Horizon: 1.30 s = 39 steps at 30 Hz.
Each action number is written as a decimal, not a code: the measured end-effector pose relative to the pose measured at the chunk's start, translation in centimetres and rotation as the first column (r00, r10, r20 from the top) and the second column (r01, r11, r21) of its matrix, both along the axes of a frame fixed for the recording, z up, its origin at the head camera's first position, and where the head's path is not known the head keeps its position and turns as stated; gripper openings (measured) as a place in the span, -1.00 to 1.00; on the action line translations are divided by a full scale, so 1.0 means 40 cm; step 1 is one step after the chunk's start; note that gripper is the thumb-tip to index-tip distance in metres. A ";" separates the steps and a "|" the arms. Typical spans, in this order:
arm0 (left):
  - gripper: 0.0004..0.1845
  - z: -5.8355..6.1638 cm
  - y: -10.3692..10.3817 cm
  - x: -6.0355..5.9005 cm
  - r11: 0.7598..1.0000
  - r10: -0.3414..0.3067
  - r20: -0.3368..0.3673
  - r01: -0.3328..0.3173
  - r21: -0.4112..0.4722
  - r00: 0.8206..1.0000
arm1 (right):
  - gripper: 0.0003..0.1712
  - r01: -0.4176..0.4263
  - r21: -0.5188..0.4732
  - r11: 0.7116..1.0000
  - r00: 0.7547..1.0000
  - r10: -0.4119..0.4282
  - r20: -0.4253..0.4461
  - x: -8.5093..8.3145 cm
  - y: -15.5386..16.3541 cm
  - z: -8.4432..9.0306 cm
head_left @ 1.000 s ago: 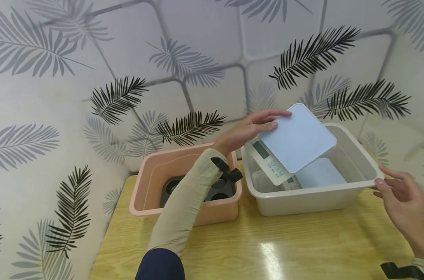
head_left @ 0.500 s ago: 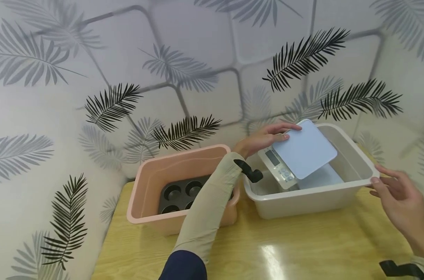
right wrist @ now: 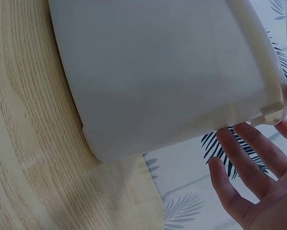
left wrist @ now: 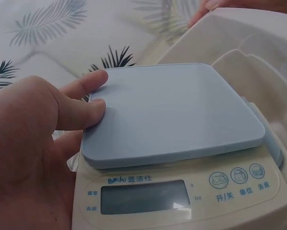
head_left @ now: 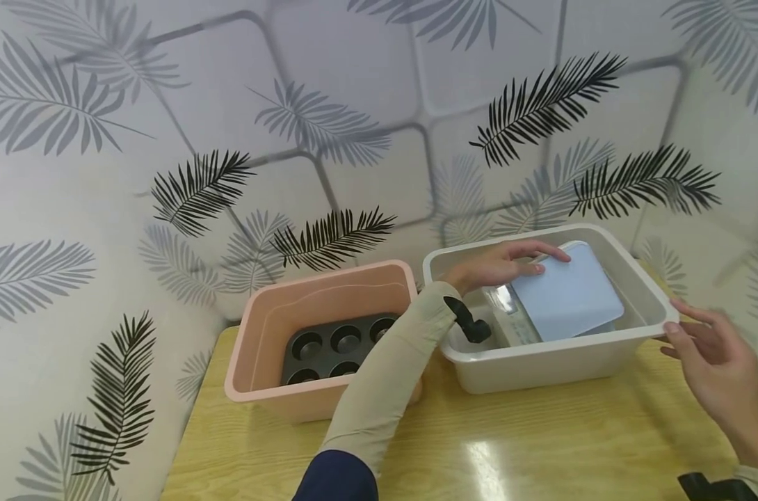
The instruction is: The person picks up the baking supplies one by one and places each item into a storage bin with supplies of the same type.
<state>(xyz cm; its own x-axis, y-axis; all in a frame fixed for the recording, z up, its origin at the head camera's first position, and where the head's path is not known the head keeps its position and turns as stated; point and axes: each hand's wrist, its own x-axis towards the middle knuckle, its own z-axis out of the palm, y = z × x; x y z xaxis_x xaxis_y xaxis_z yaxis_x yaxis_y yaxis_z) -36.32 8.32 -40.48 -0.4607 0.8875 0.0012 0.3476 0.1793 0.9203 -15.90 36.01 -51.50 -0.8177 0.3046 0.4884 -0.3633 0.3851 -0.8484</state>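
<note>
My left hand (head_left: 498,268) pinches one edge of a digital kitchen scale (head_left: 569,292) that has a pale blue platform and a cream body. The scale lies tilted inside a white plastic tub (head_left: 542,372). Up close in the left wrist view, its grey display (left wrist: 146,197) and blue-printed buttons face the camera. Beneath it, a blue edge of a second scale (left wrist: 274,146) peeks out, the rest hidden. At the tub's right corner, my right hand (head_left: 720,365) grips the rim, thumb on top; in the right wrist view its fingers (right wrist: 244,160) reach the outer wall.
Left of the white tub stands a pink tub (head_left: 329,289) holding a dark muffin tin (head_left: 325,342). My left forearm crosses in front of its right end. Both tubs are on a wooden table (head_left: 441,445), close to a leaf-patterned wall covering (head_left: 354,83).
My left hand has lowered the scale down and to the right, from above the rim into the white tub. My right hand has stayed at the rim corner.
</note>
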 end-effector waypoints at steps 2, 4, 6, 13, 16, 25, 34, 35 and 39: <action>-0.58 0.001 0.014 0.007 1.000 -0.022 -0.048 0.022 0.001 0.999 | -0.49 0.005 0.006 1.000 1.000 -0.005 -0.001 0.001 0.000 0.001; -0.58 -0.001 0.027 0.014 0.999 -0.040 -0.075 0.040 -0.005 0.996 | -0.50 0.013 0.008 1.000 1.000 -0.013 0.001 0.002 -0.001 0.002; -0.58 -0.005 0.039 0.021 0.999 -0.052 -0.101 0.051 -0.018 0.994 | -0.50 0.011 -0.004 1.000 1.000 -0.011 0.002 0.003 -0.003 0.004; -0.42 -0.005 0.048 0.038 0.993 -0.077 -0.238 0.052 -0.106 0.968 | -0.50 0.013 0.012 1.000 1.000 -0.013 -0.001 -0.001 -0.016 0.004; -0.36 0.011 0.036 0.039 0.995 -0.055 -0.216 0.035 -0.096 0.975 | -0.48 0.008 0.030 1.000 1.000 -0.008 0.005 0.000 -0.015 0.003; -0.33 0.032 -0.030 0.043 0.995 0.031 -0.201 -0.048 -0.084 0.979 | -0.46 0.017 0.025 1.000 0.999 -0.018 0.028 0.004 -0.006 0.000; -0.34 0.063 -0.149 0.082 0.979 0.056 -0.329 -0.116 -0.166 0.943 | -0.44 0.030 0.073 0.997 0.996 -0.035 0.078 0.009 -0.009 0.010; -0.35 0.066 -0.163 0.089 0.976 0.071 -0.342 -0.136 -0.169 0.937 | -0.44 0.034 0.068 0.997 0.996 -0.039 0.075 0.008 -0.012 0.012; -0.40 0.078 -0.219 0.130 0.967 0.121 -0.445 -0.207 -0.149 0.887 | -0.44 0.023 0.059 0.998 0.997 -0.027 0.074 0.005 -0.022 0.013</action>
